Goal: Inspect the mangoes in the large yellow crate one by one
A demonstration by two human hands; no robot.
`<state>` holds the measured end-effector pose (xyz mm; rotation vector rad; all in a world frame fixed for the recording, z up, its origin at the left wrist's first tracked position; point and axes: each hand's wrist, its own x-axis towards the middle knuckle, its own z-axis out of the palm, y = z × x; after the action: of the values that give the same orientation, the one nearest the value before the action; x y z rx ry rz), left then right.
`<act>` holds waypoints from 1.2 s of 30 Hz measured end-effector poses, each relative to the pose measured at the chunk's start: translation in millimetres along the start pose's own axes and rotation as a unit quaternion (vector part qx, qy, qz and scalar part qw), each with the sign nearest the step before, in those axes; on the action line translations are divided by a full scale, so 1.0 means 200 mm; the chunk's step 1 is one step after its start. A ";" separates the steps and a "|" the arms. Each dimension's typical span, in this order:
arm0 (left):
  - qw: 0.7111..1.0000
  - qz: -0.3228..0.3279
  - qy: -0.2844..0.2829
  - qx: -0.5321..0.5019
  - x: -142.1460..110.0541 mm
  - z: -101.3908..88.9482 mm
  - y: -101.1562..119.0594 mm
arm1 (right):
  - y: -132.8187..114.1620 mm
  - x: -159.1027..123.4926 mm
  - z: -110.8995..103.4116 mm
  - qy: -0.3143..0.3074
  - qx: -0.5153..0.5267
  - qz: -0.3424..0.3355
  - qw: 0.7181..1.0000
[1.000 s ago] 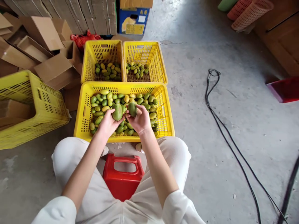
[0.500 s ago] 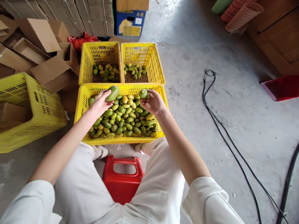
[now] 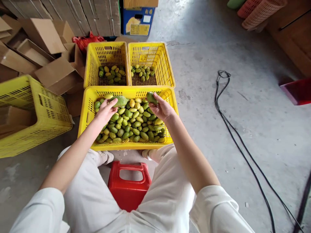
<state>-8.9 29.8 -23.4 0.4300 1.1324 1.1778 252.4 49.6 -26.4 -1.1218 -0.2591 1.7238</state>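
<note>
Over the near yellow crate (image 3: 128, 147), which is well filled with green and yellowish mangoes (image 3: 136, 123), I hold up one fruit in each hand. My left hand (image 3: 106, 111) is closed on a long green mango (image 3: 120, 101), thumb on top and its tip pointing right. A smaller dark green mango (image 3: 151, 97) sits in the fingers of my right hand (image 3: 163, 108), thumb over it. Both hands are apart, above the back half of the crate. Two more yellow crates, left (image 3: 107, 86) and right (image 3: 154, 86), stand behind with fewer mangoes in them.
A red plastic stool (image 3: 131, 192) stands between my legs. To the left are a yellow-green crate (image 3: 52, 111) and a heap of cardboard boxes (image 3: 57, 72). Black cable (image 3: 233, 129) lies on the concrete floor at right. A blue carton (image 3: 138, 22) stands behind the crates.
Both hands have dropped slightly, each still with its mango. The left mango now lies more level, and the right one has been turned. The whole view has shifted a little.
</note>
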 end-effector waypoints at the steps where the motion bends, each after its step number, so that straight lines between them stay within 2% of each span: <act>1: 1.000 0.001 -0.005 -0.003 0.00 0.00 -0.01 | 0.00 0.00 0.00 -0.001 0.005 0.002 1.000; 7: 1.000 -0.019 0.017 -0.008 -0.01 0.02 -0.01 | 0.01 0.00 0.01 -0.017 0.032 0.004 0.999; 15: 0.994 -0.103 0.036 0.025 -0.03 0.07 -0.02 | 0.10 -0.04 0.05 -0.016 0.033 0.017 0.999; 20: 0.989 -0.142 0.048 -0.005 -0.04 0.08 -0.02 | 0.16 -0.04 0.08 0.004 0.038 0.017 0.999; 23: 0.989 -0.134 0.041 -0.038 -0.06 0.09 0.00 | 0.18 -0.04 0.09 0.013 0.037 0.052 0.998; 26: 0.991 -0.116 0.034 -0.051 -0.07 0.10 0.00 | 0.18 -0.04 0.08 -0.010 0.033 0.070 0.997; 30: 0.996 -0.084 0.020 -0.023 -0.07 0.08 -0.03 | 0.19 -0.05 0.07 -0.035 0.040 0.049 0.997; 36: 0.998 -0.051 0.026 -0.040 -0.04 0.05 -0.07 | 0.19 -0.03 0.08 0.013 0.053 0.014 0.998</act>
<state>6.1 20.0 -25.9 0.2783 1.1361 1.1452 215.9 32.1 -39.0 -1.0747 -0.1350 1.7268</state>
